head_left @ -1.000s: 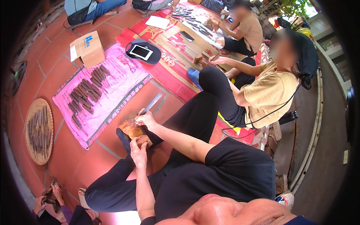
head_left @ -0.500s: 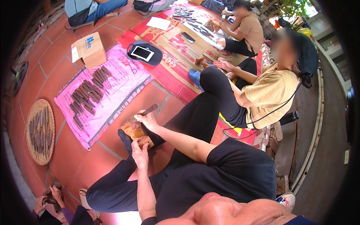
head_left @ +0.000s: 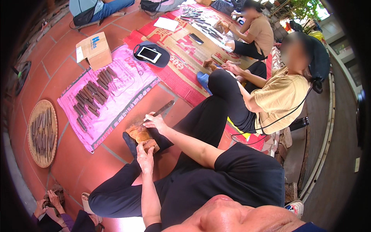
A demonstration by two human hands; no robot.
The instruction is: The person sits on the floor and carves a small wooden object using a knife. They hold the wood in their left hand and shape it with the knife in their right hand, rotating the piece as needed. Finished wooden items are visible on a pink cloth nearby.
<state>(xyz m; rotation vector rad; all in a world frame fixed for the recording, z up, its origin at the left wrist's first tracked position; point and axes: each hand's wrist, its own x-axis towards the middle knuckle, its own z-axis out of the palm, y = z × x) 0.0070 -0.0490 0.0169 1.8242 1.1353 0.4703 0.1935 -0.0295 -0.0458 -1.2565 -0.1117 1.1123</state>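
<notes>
An orange-brown carved wooden block (head_left: 140,134) sits by my feet, its top worn uneven. My left hand (head_left: 145,157) grips the block's near end, the fingers bent over its edge. At the block's far side my right hand (head_left: 156,121) is closed around a dark brown flat stick (head_left: 165,108), which slants up and to the right past the fingers. The stick's lower end is partly hidden by the hand. Left of the block, a pink printed sack (head_left: 116,92) lies flat, with several dark brown sticks (head_left: 92,94) in rows on it.
At far left is a round woven basket (head_left: 56,137) holding more sticks. Behind the sack stand a cardboard box (head_left: 101,52) and a cap (head_left: 164,58) with a white phone (head_left: 149,54) on it. A co-worker (head_left: 284,96) sits at right beside a red mat (head_left: 177,83). Another person's hands (head_left: 54,199) work at lower left.
The stick in my right hand has turned; its flat face shows less and its far end now points farther up and right. My left hand stays on the block.
</notes>
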